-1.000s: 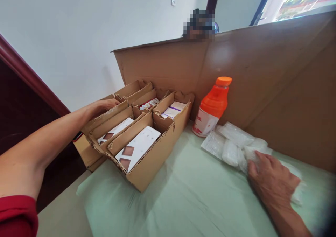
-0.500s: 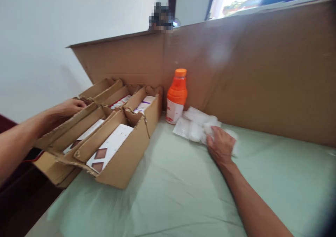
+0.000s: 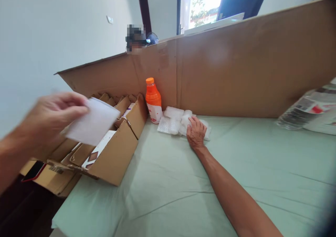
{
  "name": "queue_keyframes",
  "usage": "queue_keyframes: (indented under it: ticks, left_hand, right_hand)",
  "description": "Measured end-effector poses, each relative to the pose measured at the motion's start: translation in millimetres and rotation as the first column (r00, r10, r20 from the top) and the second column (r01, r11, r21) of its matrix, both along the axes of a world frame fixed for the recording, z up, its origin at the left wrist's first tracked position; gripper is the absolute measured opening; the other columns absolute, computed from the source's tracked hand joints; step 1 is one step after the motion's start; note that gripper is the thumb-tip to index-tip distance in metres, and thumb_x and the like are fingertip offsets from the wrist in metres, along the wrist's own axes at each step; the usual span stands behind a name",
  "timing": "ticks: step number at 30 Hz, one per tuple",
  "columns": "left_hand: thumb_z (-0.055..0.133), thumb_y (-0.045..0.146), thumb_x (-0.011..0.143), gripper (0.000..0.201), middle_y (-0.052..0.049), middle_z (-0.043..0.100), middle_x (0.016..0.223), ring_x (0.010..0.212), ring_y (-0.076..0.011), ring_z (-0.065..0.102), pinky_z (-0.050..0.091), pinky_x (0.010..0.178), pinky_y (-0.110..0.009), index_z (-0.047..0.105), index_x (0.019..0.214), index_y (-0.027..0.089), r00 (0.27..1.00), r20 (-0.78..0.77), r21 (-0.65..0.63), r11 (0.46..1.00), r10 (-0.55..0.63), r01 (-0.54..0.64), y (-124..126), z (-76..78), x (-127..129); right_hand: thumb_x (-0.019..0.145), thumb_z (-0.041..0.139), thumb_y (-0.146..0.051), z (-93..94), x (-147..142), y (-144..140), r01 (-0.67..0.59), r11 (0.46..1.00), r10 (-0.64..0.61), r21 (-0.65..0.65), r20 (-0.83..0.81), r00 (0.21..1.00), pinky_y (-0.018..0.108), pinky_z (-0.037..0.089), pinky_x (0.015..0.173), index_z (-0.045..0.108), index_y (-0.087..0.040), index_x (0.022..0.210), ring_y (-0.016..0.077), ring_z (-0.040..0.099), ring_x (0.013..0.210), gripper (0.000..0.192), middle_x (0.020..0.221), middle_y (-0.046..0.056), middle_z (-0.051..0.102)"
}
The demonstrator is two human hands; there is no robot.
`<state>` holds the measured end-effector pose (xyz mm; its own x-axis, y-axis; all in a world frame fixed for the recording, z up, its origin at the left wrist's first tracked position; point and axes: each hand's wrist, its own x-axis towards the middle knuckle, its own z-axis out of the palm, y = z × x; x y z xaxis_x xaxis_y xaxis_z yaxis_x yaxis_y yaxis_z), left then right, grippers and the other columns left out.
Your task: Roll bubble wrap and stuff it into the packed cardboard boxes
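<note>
— Two hands, each on something white. What's in the left one?

— The left hand (image 3: pixel 51 116), at the left of the frame and blurred, has its grip clamped on a flat white packet (image 3: pixel 92 120), thumb on top, fingers under. The packet hangs in the air just above the cardboard boxes (image 3: pixel 115 160).

— And the right?

— The right hand (image 3: pixel 195 132) lies near the middle of the frame, palm down on a heap of bubble-wrap bags (image 3: pixel 170 121). Its fingers curl over the nearest bag; whether that grip is truly closed on it, I cannot tell.

— What's around them?

— An orange bottle (image 3: pixel 153 100) with an orange cap stands upright just left of the bags, between them and the boxes. The open boxes hold flat white cartons with brown squares. All of it rests on a desk under a pale green cloth (image 3: pixel 183 195). A tall cardboard sheet (image 3: pixel 236 65) stands behind as a wall. At the right edge lie printed plastic packs (image 3: pixel 312 111). Another person shows partly above the cardboard, upper middle.
</note>
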<state>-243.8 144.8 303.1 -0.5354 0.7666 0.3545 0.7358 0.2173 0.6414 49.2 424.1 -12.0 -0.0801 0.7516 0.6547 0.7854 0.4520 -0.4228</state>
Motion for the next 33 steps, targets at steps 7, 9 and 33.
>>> queue_keyframes:
  ticks: [7,9,33]
  left_hand:
    - [0.060,0.026,0.068,0.016,-0.003,0.068,0.076,0.067,-0.0174,0.061,0.046,0.058,-0.028,0.067,0.081,0.020,0.916,0.138,-0.081,0.918,-0.376,0.389,144.9,-96.0,115.8]
    - [0.057,0.023,0.071,0.017,-0.006,0.069,0.079,0.073,-0.0197,0.063,0.049,0.064,-0.030,0.067,0.084,0.018,0.933,0.122,-0.077,0.934,-0.338,0.348,191.5,-127.5,119.5]
    - [0.055,0.025,0.086,0.055,-0.020,0.046,0.151,0.138,-0.0335,0.045,0.036,0.114,-0.051,0.051,0.139,0.014,0.947,-0.204,-0.177,0.961,-0.249,0.215,193.5,-264.4,133.1]
  right_hand:
    - [0.089,0.047,-0.018,-0.2,4.7,-1.2,0.003,1.000,-0.003,-0.003,-0.034,0.999,0.038,0.034,0.099,0.063,-0.015,0.127,0.0268,0.054,0.118,0.041,0.139,0.013,0.059]
    - [0.089,0.048,-0.017,-1.5,5.8,-1.4,0.003,1.000,-0.003,0.008,-0.033,0.999,0.037,0.034,0.098,0.063,-0.014,0.127,0.0269,0.053,0.118,0.041,0.139,0.014,0.059]
    - [0.092,0.052,-0.021,-10.1,1.2,3.5,-0.078,0.994,0.077,0.070,0.012,0.997,0.042,0.030,0.100,0.066,-0.018,0.122,0.0286,0.051,0.117,0.033,0.136,0.012,0.061]
